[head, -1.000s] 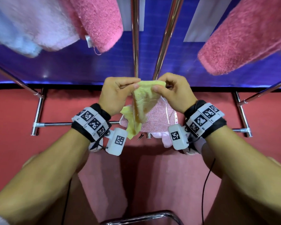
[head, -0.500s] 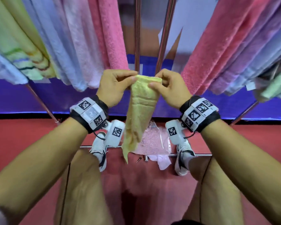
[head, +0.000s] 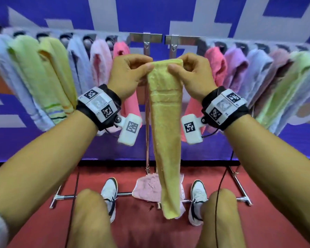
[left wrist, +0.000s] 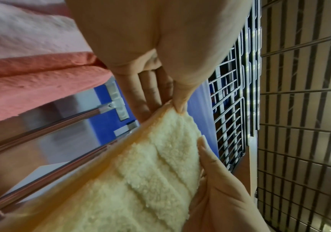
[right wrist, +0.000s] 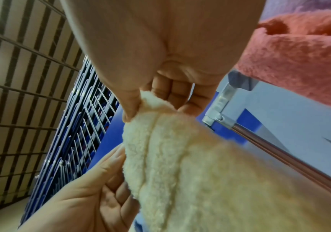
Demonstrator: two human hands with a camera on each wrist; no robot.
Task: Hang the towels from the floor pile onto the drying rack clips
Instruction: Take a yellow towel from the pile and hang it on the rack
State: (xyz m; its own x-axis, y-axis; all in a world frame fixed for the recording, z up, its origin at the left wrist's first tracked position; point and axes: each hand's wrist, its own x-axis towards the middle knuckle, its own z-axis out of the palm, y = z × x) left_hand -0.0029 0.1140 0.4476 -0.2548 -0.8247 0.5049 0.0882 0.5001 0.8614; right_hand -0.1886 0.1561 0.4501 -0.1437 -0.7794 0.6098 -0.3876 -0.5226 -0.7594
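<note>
A pale yellow towel [head: 166, 133] hangs lengthwise from both my hands, just below the rack's top bar [head: 145, 38]. My left hand [head: 132, 72] pinches its upper left corner between thumb and fingers. At the upper right corner, my right hand [head: 191, 70] pinches it the same way. The left wrist view shows the thumb on the yellow towel [left wrist: 140, 164] edge; the right wrist view shows the yellow towel [right wrist: 190, 164] squeezed in the same grip. A pink towel [head: 148, 189] lies on the red floor behind the yellow one's lower end.
Several coloured towels [head: 43, 74] hang along the bar at left and several more [head: 258, 76] at right, with a gap in the middle by two steel uprights [head: 147, 97]. My shoes [head: 109, 194] stand at the rack's base bar [head: 64, 196]. A blue wall is behind.
Both hands have lifted the yellow towel from near the floor pile to the top bar. The towel has unfolded and hangs full length. The view has tilted upward.
</note>
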